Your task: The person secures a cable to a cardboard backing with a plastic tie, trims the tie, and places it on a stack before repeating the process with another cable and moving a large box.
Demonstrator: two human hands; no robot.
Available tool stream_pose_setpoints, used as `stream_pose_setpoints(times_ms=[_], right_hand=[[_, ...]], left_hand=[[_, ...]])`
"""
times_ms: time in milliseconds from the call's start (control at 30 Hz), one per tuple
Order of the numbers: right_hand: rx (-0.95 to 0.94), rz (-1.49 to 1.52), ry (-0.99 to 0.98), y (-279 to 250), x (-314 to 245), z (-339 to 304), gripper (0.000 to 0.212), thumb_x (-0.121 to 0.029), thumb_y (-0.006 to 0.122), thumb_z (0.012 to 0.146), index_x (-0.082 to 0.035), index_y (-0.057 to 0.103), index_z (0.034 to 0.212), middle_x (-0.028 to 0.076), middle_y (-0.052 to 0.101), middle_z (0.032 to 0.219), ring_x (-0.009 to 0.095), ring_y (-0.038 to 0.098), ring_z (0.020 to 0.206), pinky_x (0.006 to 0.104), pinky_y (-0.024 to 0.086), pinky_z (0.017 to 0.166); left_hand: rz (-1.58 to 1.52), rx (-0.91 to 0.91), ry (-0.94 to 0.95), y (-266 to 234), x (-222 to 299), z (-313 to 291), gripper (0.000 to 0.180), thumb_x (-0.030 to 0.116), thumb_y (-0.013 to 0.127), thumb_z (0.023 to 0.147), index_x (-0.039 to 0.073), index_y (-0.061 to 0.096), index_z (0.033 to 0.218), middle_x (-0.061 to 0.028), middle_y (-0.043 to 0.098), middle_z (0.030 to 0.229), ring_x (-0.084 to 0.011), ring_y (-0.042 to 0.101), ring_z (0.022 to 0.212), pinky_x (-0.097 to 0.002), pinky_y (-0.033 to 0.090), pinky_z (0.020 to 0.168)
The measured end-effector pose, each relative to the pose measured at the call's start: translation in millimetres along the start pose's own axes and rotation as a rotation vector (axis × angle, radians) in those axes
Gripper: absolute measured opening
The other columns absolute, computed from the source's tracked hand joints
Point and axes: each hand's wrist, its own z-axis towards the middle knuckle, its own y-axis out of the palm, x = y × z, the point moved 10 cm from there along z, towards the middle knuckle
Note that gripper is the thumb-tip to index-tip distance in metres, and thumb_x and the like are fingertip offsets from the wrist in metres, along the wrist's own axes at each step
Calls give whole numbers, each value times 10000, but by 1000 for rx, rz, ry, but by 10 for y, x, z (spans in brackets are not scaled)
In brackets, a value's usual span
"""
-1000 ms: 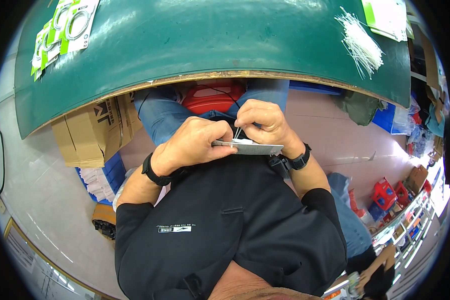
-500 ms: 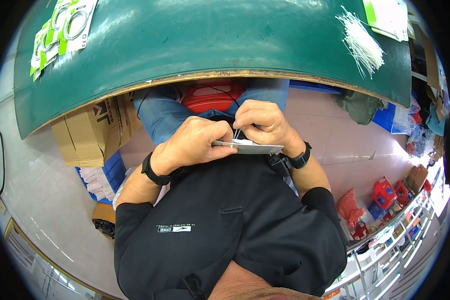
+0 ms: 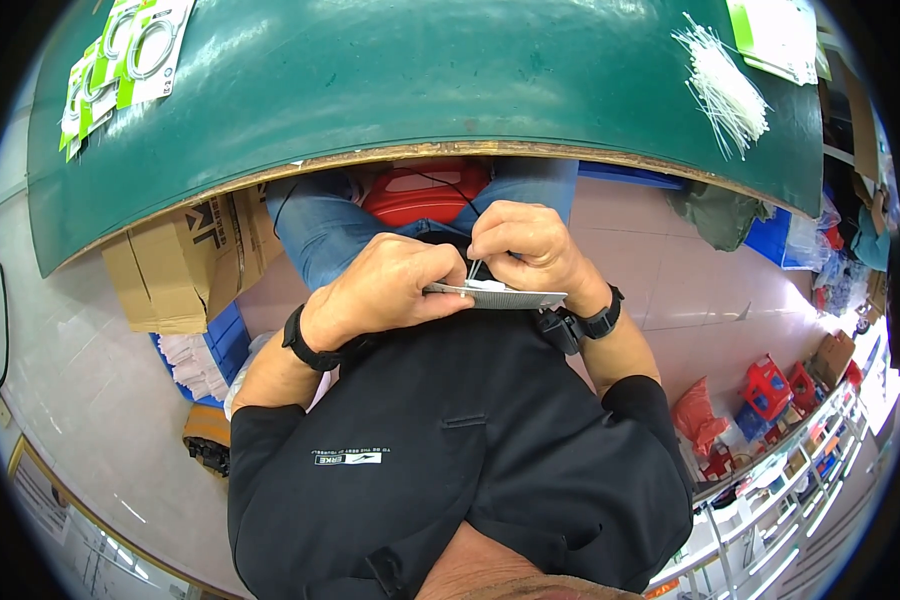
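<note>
In front of my chest, my left hand (image 3: 395, 280) is closed on the left end of a thin card (image 3: 515, 299), which is seen almost edge-on with its grey side toward me. My right hand (image 3: 532, 245) pinches the upper part of a thin white cable tie (image 3: 473, 268), whose lower part runs down to the card. A small white piece (image 3: 488, 285) lies against the card's far side, and most of it is hidden. Both hands are above my lap, just short of the table edge.
A green-topped table (image 3: 420, 90) spans the far side. Carded coiled cables (image 3: 152, 50) lie at its left; a heap of white cable ties (image 3: 725, 90) and green-and-white cards (image 3: 778, 40) lie at its right. A cardboard box (image 3: 185, 265) and blue crate (image 3: 228, 345) stand at lower left.
Almost nothing differs. The card has tilted very slightly, while both hands keep their grips in the same place.
</note>
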Motion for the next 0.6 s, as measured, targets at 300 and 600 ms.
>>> stream_pose_setpoints(times_ms=[300, 600], right_hand=[[-9, -32, -25, 16, -55, 14, 323, 179, 635, 667, -36, 730, 888, 91, 681, 828, 254, 663, 696, 343, 500, 576], [-19, -18, -30, 18, -50, 5, 318, 178, 643, 670, -37, 732, 887, 86, 684, 839, 247, 664, 696, 337, 499, 574]], left_hand=[[24, 44, 117, -39, 133, 10, 292, 133, 911, 753, 110, 634, 840, -48, 620, 639, -269, 628, 554, -382, 439, 487], [17, 28, 93, -19, 97, 9, 287, 144, 910, 760, 110, 634, 833, -49, 625, 645, -270, 631, 560, -382, 442, 492]])
